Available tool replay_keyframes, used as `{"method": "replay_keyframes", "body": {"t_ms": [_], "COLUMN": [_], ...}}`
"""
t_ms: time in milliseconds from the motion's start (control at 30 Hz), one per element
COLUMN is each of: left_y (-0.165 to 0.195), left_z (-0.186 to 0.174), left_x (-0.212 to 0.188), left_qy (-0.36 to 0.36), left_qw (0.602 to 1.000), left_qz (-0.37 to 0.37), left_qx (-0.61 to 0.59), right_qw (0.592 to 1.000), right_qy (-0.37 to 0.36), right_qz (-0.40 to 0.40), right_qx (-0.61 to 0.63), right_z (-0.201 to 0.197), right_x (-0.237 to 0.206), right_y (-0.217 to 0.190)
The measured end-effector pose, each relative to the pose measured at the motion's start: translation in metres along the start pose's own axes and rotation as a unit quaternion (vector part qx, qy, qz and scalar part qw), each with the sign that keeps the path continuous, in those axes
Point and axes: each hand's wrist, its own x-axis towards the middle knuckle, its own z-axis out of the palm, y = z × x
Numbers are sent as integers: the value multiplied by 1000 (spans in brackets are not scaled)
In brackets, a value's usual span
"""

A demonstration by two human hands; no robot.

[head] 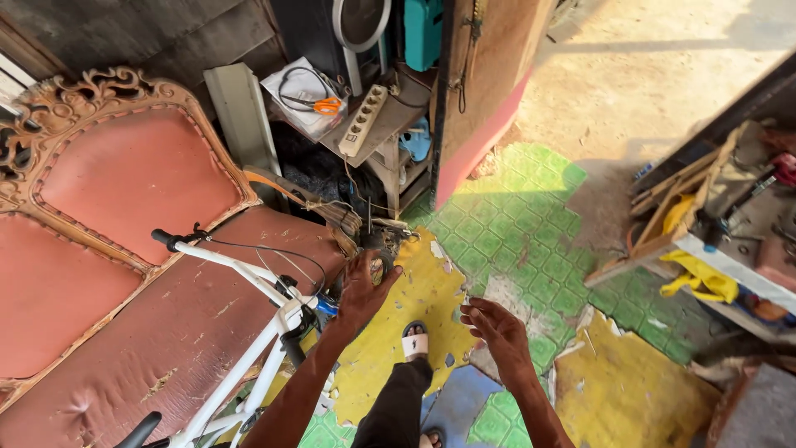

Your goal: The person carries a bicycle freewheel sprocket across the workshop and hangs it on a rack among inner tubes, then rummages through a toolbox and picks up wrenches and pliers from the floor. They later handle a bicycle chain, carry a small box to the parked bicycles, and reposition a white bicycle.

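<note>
Right now the person's left hand [362,290] is wrapped around the top of a dark bike tire [380,253], fingers curled on it. That tire is at the front of a white bike [249,332] that leans against a worn pink sofa [124,249]. Close by, the right hand [495,328] hangs in the air with its fingers spread apart, holding nothing. Below the hands, a foot in a white sandal [414,340] stands on the cracked yellow and green floor [514,241]. Orange scissors [327,105] lie on a messy shelf behind.
</note>
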Motion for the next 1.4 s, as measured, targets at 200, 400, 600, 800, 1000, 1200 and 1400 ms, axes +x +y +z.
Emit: {"method": "replay_keyframes", "body": {"t_ms": [200,400,600,800,1000,1200,1400], "left_y": [3,4,-4,-16,-31,-32,-33], "left_z": [5,-2,-28,-46,-53,-58,-53], "left_x": [81,207,323,414,493,542,583], "left_qy": [-43,-30,-26,55,161,229,245], "left_qw": [996,986,914,859,797,759,738], "left_qz": [-62,-117,-274,-353,-385,-404,-413], "left_qx": [-44,-110,-298,-367,-437,-457,-474], "right_qw": [999,996,993,990,982,975,959], "right_qy": [-31,-40,-64,-77,-94,-144,-180], "right_qz": [16,63,82,93,119,117,150], "right_qx": [-26,-50,-60,-76,-116,-123,-158], "right_z": [-4,-12,1,-1,-26,-41,-48], "right_x": [79,194,303,371,443,528,592], "right_y": [-13,-34,-69,-89,-95,-114,-131]}}
